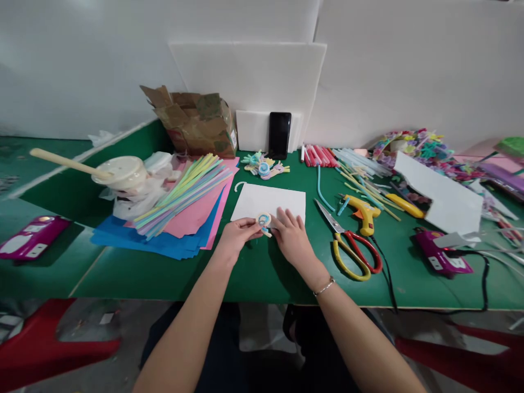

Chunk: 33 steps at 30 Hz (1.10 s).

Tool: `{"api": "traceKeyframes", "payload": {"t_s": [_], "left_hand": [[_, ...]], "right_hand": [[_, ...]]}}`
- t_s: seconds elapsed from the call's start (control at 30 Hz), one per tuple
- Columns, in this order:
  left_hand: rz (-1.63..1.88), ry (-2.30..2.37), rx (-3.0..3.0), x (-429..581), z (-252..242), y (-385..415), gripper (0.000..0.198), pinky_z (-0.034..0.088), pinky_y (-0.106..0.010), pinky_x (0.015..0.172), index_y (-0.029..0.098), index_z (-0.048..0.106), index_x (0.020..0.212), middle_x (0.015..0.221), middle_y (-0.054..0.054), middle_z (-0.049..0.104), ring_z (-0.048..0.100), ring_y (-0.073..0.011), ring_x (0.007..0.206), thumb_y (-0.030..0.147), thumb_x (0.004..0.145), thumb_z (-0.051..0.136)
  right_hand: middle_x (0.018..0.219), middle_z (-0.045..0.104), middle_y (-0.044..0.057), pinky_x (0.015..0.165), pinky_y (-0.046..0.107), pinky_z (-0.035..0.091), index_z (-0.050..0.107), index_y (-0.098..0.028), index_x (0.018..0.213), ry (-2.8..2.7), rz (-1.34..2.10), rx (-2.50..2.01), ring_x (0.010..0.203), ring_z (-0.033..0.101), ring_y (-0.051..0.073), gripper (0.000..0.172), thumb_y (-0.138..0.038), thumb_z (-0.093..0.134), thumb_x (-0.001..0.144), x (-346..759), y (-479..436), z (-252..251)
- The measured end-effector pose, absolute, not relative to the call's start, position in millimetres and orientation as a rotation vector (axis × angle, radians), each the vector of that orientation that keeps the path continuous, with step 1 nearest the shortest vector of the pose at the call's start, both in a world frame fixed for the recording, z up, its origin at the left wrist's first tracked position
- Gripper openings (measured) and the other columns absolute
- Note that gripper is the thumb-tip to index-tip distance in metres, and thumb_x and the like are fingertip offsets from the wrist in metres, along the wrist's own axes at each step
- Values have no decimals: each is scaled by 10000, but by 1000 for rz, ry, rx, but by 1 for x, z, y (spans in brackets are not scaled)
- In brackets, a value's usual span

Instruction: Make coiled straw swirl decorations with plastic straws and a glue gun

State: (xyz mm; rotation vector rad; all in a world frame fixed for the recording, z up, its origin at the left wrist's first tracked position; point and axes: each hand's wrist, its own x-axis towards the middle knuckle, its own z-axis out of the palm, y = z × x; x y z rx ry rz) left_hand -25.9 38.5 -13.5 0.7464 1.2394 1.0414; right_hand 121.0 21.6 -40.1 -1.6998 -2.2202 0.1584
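Observation:
Just over the front edge of a white board [270, 199] is a small pipe-cleaner spiral [264, 220], pale cream outside and blue within, with a short tail below. My left hand [237, 237] pinches its left side between thumb and fingers. From the right, the thumb and index finger of my right hand [292, 237] close on the spiral's edge, while its other fingers reach out over the board. A short white curved piece [239, 186] touches the board's far left corner. Behind the board lies a cluster of coiled pastel pipe cleaners [265, 167].
Scissors [347, 240] and a yellow glue gun [362, 213] with a cord lie right, near a yellow-handled cutter [405, 206]. Pipe cleaners [184, 194] rest on coloured sheets at left. A phone [279, 135] leans at the back beside a cardboard box [196, 123].

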Motion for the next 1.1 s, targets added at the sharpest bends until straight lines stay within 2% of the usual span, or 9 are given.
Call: {"api": "traceKeyframes", "payload": {"t_s": [0.1,0.3,0.6,0.9,1.07,1.1], "left_hand": [[1027,1232,761,-25,-12,37,218,553,-289,714,111,692,641,630,-22,670,621,-120,571,207,487,813],[1037,1206,757,-25,-12,36,220,561,-277,696,109,693,626,624,-18,664,621,-119,577,182,467,826],[1049,1254,659,-24,-10,38,148,556,-296,732,106,671,609,602,-11,661,608,-99,525,118,525,791],[1059,1247,680,-23,-14,38,138,557,-308,736,108,671,630,591,-10,661,617,-108,513,104,544,778],[1162,1233,650,-25,-17,41,153,552,-327,781,109,666,644,628,-20,673,639,-122,573,136,545,780],[1205,1237,640,-25,-17,42,155,550,-323,786,108,664,649,633,-19,673,641,-120,586,145,550,777]], "right_hand": [[1382,468,83,1032,504,334,540,-232,1241,-2264,261,-1673,1288,405,271,412,-106,435,863,138,26,-37],[1344,511,52,1029,481,364,591,-260,1177,-2349,384,-1511,1281,421,242,392,-92,500,835,176,34,-35],[1272,570,89,1004,419,434,585,-194,1202,-2421,328,-1480,1223,490,257,413,-122,583,795,178,22,-29],[1273,569,89,977,452,454,600,-187,1181,-2386,269,-1590,1214,494,287,382,-123,567,806,168,12,-32],[1331,518,108,905,391,507,627,-210,1134,-2107,288,-1489,1099,592,241,308,-184,517,847,169,19,-3],[1287,560,95,915,392,498,649,-220,1090,-1997,221,-1455,1100,590,229,281,-191,495,857,170,21,6]]}}
